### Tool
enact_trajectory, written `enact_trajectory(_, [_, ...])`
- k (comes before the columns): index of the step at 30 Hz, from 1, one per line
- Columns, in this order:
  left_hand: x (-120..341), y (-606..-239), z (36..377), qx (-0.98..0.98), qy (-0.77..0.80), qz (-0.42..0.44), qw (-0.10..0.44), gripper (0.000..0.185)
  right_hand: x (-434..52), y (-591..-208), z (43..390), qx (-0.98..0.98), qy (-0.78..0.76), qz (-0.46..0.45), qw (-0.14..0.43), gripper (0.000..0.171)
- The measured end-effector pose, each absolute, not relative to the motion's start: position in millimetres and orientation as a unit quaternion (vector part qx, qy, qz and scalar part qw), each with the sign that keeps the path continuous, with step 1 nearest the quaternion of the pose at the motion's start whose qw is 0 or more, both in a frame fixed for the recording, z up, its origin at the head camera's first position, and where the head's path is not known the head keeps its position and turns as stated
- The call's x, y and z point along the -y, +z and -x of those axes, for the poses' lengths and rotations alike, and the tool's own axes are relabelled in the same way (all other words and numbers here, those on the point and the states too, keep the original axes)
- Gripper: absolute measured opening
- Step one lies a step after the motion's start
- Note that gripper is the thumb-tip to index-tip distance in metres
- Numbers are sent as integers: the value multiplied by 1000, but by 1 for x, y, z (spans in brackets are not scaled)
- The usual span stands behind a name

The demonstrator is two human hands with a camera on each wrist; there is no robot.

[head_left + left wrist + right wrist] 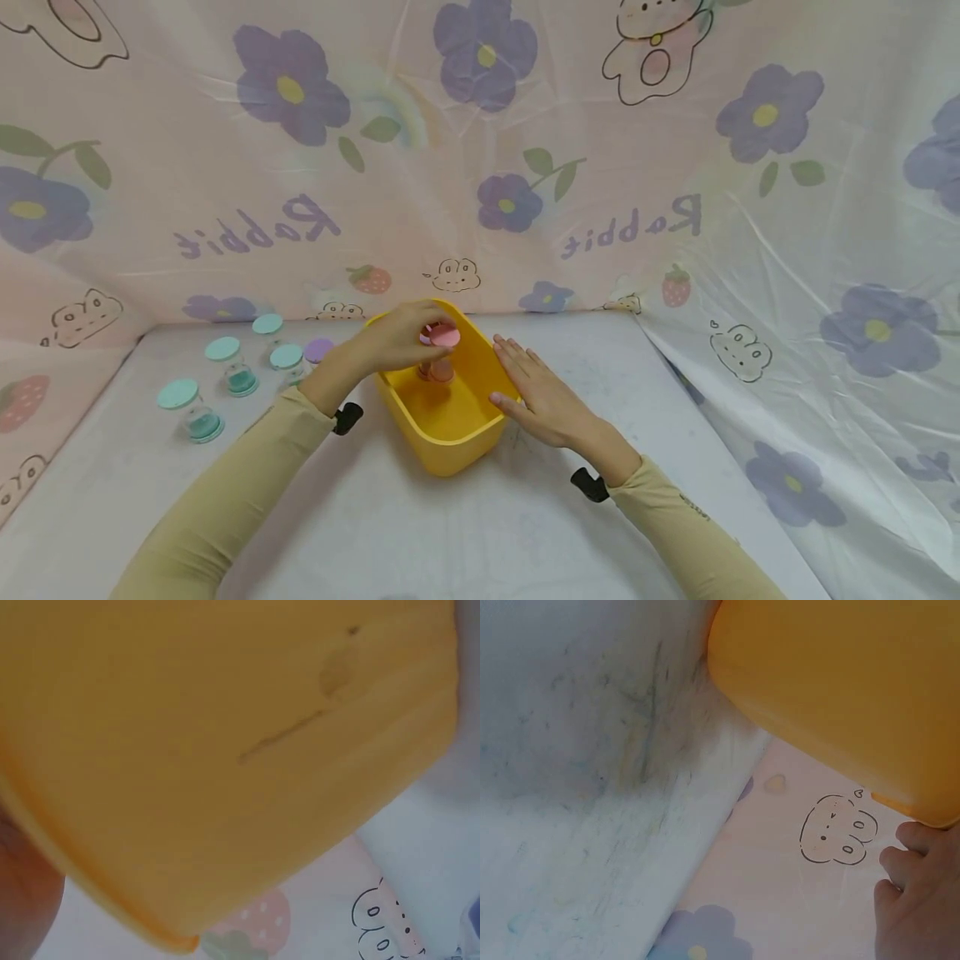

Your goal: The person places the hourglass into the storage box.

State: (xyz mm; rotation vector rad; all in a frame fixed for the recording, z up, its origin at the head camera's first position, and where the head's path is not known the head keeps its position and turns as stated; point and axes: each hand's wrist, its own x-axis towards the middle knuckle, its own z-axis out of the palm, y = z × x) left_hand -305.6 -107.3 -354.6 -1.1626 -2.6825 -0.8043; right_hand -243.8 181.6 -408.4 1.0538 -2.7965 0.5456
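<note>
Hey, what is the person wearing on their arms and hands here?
Both arms wear long, close-fitting tan sleeves that end at the wrists. The left hand and right hand are bare, with no gloves. A small black device sits under the left wrist, and another black device under the right.

The tub [450, 425] is a solid yellow-orange, and the little jar [441, 354] inside it has a pink lid. Off to the side stand clear jars [225, 375] with mint-green lids, and one lilac lid [318, 349]. The backdrop sheet [600, 125] is pale pink, printed with purple flowers, strawberries and outlined rabbits. Both sleeves [225, 500] are beige, and the table [420, 533] is white with faint smudges.
</note>
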Motion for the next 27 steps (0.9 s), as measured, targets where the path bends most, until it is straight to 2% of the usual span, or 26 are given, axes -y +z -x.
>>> enact_trajectory(21, [94,-375,325,905,-201,376,-8,35,-181,-407,243,918,180,-350,55,76])
enact_trajectory(27, [94,-377,325,910,-184,372,-8,36,-181,-408,243,918,179,-349,56,76])
